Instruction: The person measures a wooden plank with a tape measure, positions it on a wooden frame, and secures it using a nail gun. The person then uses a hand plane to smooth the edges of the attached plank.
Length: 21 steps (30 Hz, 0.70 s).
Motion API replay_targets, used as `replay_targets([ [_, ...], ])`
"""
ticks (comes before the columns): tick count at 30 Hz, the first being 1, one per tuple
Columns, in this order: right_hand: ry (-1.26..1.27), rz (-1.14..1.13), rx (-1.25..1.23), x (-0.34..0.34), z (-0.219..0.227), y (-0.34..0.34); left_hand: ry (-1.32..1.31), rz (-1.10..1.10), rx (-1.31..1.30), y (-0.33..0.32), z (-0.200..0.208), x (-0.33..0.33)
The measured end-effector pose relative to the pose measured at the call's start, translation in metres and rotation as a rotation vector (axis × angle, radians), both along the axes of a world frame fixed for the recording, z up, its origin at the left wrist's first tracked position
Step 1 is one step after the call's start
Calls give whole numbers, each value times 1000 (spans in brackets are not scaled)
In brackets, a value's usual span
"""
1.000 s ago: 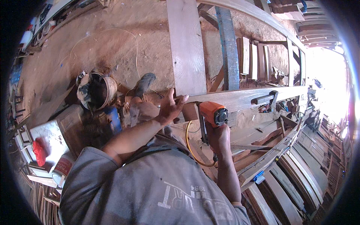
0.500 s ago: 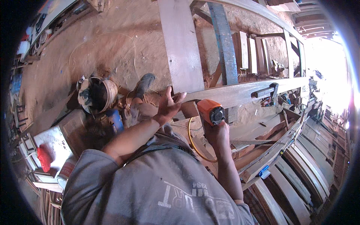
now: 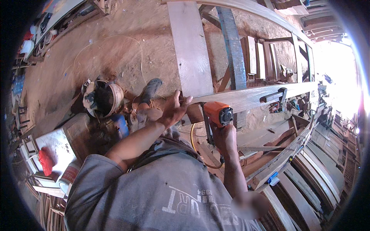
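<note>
"What are my fingers doing?"

"Your right hand (image 3: 224, 138) is closed around the orange nail gun (image 3: 215, 111), beside the frame rail (image 3: 246, 95). Your left hand (image 3: 174, 111) spreads two digits at the rail's left end; whether it grips, I can't tell."

"Beyond?"

"A wide board (image 3: 190, 50) meets the rail's far side; a yellow hose (image 3: 195, 148) curves on your side."

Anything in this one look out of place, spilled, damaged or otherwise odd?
A crumpled, bright red item lies on the white panel, perhaps stray. Oddest is a smeared round patch near the right elbow, seemingly an image blur. The orange power tool in the right hand shows no evident damage.
</note>
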State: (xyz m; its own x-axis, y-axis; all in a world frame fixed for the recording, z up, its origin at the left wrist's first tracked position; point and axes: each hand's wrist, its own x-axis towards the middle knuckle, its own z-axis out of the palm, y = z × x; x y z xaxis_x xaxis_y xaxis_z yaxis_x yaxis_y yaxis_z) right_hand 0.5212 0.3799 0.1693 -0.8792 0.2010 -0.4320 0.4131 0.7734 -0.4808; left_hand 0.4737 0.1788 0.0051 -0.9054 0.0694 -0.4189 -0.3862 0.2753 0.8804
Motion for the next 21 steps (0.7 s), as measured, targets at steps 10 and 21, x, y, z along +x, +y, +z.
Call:
replay_targets([
  [10, -80, 86, 102, -12, 0, -7, 59, 106, 35, 7, 5, 4],
  [21, -39, 85, 29, -8, 12, -9, 28, 166, 59, 13, -9, 13],
])
